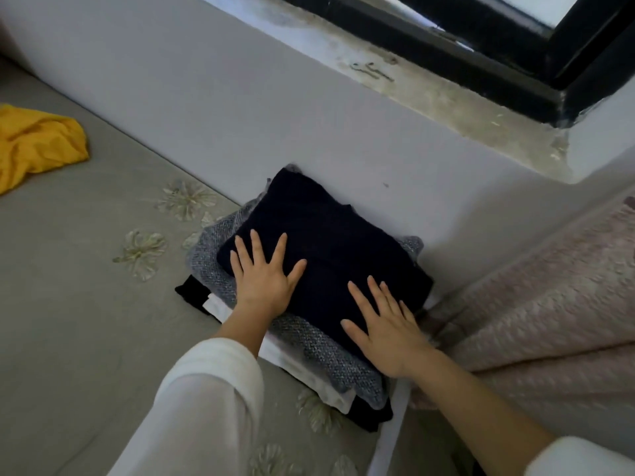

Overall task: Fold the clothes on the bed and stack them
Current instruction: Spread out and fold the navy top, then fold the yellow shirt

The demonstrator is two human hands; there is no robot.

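Note:
A stack of folded clothes lies on the bed (86,304) against the wall. On top is a folded dark navy garment (330,235). Under it are a grey knit garment (309,352), a white piece (302,372) and a black piece (192,292) at the bottom. My left hand (263,273) lies flat on the near left part of the navy garment, fingers spread and straight. My right hand (385,324) lies flat on its near right edge, fingers straight. A crumpled yellow garment (34,142) sits unfolded at the far left of the bed.
The bed has a grey-green sheet with embroidered flowers (141,252). A white wall (240,97) runs behind the stack, with a stained sill and black window frame (481,39) above. A pink textured blanket (536,297) lies bunched to the right of the stack.

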